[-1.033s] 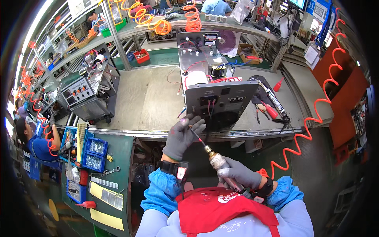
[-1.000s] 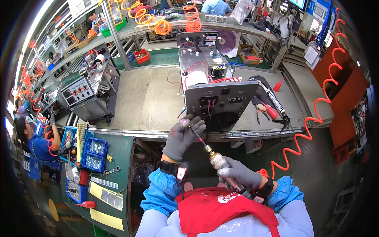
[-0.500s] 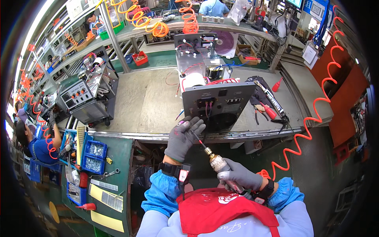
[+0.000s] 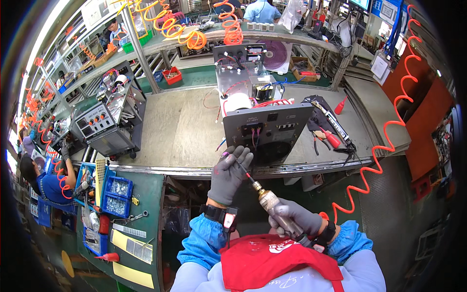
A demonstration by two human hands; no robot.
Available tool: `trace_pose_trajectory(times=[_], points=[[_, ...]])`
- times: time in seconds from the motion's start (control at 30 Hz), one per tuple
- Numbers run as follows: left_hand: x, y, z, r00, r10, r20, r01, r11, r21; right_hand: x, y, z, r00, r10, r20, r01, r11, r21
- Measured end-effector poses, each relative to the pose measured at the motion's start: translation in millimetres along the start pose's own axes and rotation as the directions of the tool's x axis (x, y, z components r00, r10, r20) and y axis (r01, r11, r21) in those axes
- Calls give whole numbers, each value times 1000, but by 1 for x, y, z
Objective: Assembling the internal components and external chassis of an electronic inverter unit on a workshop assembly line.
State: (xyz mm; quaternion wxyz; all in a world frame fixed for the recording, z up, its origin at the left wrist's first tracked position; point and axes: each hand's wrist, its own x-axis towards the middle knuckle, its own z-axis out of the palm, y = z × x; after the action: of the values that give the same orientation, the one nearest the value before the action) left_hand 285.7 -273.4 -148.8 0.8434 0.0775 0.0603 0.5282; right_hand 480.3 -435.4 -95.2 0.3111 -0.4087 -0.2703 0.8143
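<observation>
My right hand (image 4: 296,216), in a grey glove, is wrapped round a pneumatic screwdriver (image 4: 268,199) with a worn metal body. Its thin bit (image 4: 245,173) slants up and left to my left hand (image 4: 228,176). That gloved left hand has its fingers curled at the bit's tip; whatever they hold is too small to make out. Just beyond it stands a dark metal panel (image 4: 296,129) with sockets and a round fan opening, the upright end of an open electrical chassis (image 4: 228,78). Red and purple wires and a white cylindrical part (image 4: 237,101) show on the chassis.
Pliers (image 4: 318,141), red bottles (image 4: 339,106) and a dark cloth (image 4: 316,117) lie right of the chassis. A second unit (image 4: 97,119) stands left. Blue screw bins (image 4: 116,194) sit on the green side table (image 4: 146,194). An orange coiled hose (image 4: 379,168) hangs right. A co-worker (image 4: 51,180) is at far left.
My left hand's fingers have curled in more around the screwdriver's tip. The screwdriver has stayed nearly in place in my right hand. The view has shifted slightly.
</observation>
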Motion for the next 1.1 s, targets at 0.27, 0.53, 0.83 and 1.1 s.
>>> trace_pose_trajectory(times=[0.27,0.53,0.83,1.1], points=[[4,-12,-2,996,92,-15,-93,989,-114,15,12,-16,883,-126,452,-209,756,620],[2,-9,17,970,241,-40,-136,667,733,-11,-12,-8,993,-105,60,96,987,132],[5,-18,30,922,380,-71,-95,401,911,-15,-18,1,996,-86,1,86,996,-34],[9,-35,31,884,456,-104,-161,506,847,-10,-19,-1,993,-120,-21,118,992,-47]])
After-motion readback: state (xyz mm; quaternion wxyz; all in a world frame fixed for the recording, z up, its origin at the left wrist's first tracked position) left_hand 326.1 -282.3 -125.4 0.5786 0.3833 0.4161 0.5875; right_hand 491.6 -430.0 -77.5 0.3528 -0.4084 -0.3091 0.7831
